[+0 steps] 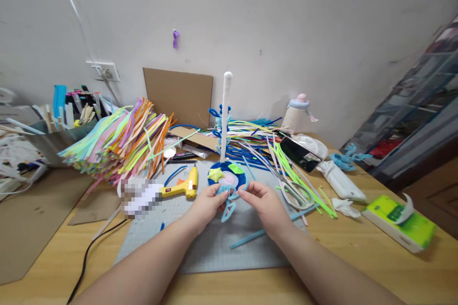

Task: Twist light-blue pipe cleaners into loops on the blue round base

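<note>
Between both hands is a looped light blue pipe cleaner (229, 212), bent into several loops. My left hand (207, 205) pinches it from the left. On the right, my right hand (260, 200) pinches the strand that curves up and round. Just behind the fingers sits a round dark blue base (213, 182) bearing a yellow star (215, 174), a green piece (236, 168) and a pink middle (231, 179). A white fuzzy post (225, 119) stands upright at the base, with blue curled pipe cleaners (216, 126) beside it.
A yellow glue gun (182, 186) lies left on the grey cutting mat (200, 252). Scissors (293, 190) and a loose blue pipe cleaner (248, 238) lie right. Further out are a big pipe-cleaner bundle (125, 138), a phone (301, 153), a bottle (296, 114) and a tissue pack (400, 224).
</note>
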{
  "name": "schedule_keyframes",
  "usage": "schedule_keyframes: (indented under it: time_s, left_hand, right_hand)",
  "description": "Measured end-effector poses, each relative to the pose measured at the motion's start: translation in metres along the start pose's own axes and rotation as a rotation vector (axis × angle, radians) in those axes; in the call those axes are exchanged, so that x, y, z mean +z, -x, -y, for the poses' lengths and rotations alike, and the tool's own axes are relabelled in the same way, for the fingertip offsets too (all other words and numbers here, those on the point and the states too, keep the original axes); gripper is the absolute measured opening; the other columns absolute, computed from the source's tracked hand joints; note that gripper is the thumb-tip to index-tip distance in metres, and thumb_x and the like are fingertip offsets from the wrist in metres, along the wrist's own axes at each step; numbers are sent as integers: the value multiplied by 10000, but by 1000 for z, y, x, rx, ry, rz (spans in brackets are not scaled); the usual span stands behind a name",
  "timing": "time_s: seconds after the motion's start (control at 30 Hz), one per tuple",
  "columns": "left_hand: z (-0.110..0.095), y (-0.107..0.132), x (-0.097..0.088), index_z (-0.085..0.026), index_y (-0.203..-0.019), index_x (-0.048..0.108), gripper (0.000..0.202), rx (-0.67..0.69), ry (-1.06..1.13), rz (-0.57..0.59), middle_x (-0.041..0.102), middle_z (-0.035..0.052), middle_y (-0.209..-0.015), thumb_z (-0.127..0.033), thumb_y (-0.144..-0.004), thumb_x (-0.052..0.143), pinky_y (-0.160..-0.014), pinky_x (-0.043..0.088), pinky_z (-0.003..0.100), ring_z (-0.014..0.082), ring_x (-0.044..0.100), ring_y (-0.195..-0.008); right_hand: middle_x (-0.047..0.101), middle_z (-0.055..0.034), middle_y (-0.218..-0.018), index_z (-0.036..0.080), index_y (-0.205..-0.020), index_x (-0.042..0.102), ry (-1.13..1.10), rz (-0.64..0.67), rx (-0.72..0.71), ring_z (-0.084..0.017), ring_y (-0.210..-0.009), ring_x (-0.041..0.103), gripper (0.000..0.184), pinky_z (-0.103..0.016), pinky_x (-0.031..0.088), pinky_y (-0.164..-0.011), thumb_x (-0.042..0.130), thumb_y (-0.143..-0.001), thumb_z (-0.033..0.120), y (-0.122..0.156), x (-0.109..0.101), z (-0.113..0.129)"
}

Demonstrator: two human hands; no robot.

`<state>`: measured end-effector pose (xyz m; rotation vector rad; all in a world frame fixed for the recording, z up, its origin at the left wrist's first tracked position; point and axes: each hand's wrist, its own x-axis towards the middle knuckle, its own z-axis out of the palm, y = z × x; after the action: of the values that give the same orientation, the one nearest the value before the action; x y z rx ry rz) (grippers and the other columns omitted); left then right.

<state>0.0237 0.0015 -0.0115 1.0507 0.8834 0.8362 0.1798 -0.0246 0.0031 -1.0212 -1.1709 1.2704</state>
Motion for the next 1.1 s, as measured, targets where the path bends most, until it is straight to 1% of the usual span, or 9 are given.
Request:
schedule_keyframes:
  time_s: [0.17, 0.37, 0.5, 0.63, 0.73, 0.83, 0.9, 1.0, 1.1]
  left_hand:
    - [-4, 4, 2, -154, -905, 553, 357, 19, 41, 92, 542, -27, -627, -410, -675, 648, -469, 354, 210, 79, 475, -476]
    - [-10, 10, 5, -158, -859, 522, 322, 20, 148, 203, 507, -35, -585, -407, -692, 638, -470, 352, 218, 74, 446, -457]
    - [-10, 10, 4, -165, -895, 540, 322, 35, 129, 172, 528, -29, -633, -390, -692, 648, -471, 356, 205, 74, 466, -491]
    - [-9, 6, 3, -155, -868, 565, 327, 69, 94, 83, 560, -15, -668, -385, -664, 677, -483, 366, 193, 69, 484, -513]
    - [-10, 4, 3, -143, -854, 581, 346, 86, 59, 32, 561, -22, -629, -395, -642, 690, -463, 360, 190, 56, 452, -466]
    - [-11, 5, 3, -145, -828, 578, 340, 59, 32, 29, 565, -23, -594, -408, -640, 683, -433, 349, 190, 58, 443, -434]
    - [-12, 7, 2, -148, -837, 575, 339, 32, 8, 58, 580, -12, -600, -412, -649, 676, -434, 346, 187, 74, 480, -463]
    - [-13, 9, 1, -148, -855, 574, 348, 13, -12, 116, 589, -6, -602, -417, -657, 672, -441, 328, 175, 73, 497, -485]
    - [-13, 10, 0, -147, -858, 565, 361, 8, -19, 164, 583, -11, -587, -433, -663, 666, -432, 306, 172, 60, 468, -453]
  right_hand:
    - [612, 3, -677, 168, -714, 630, -34, -18, -24, -142, -676, 533, 186, -268, 401, -697, 676, -701, 347, -2, -1, 3]
    - [595, 10, -662, 168, -695, 604, -17, -25, -59, -131, -653, 518, 189, -253, 393, -668, 652, -730, 348, -2, -3, 5]
    - [616, 0, -703, 182, -749, 613, 35, -1, -115, -149, -691, 549, 149, -272, 412, -697, 624, -759, 331, 0, -2, 5]
    - [634, -19, -766, 190, -769, 621, 224, 53, -255, -173, -766, 568, 105, -298, 413, -754, 603, -781, 292, 7, -2, 7]
    - [641, -29, -793, 192, -776, 628, 345, 89, -322, -184, -797, 571, 86, -313, 407, -780, 595, -787, 271, 12, -1, 8]
    - [641, -31, -789, 193, -762, 633, 401, 91, -356, -189, -797, 567, 80, -320, 400, -785, 604, -779, 266, 13, -1, 8]
    - [636, -22, -767, 195, -750, 628, 350, 45, -339, -179, -772, 563, 86, -309, 403, -764, 605, -778, 273, 9, -2, 6]
    - [616, 2, -712, 198, -744, 617, 184, -32, -235, -154, -707, 549, 104, -279, 409, -705, 611, -773, 298, 2, -6, 4]
    - [607, 14, -684, 192, -732, 617, 35, -38, -136, -135, -667, 532, 125, -258, 404, -672, 637, -749, 314, -3, -8, 3]
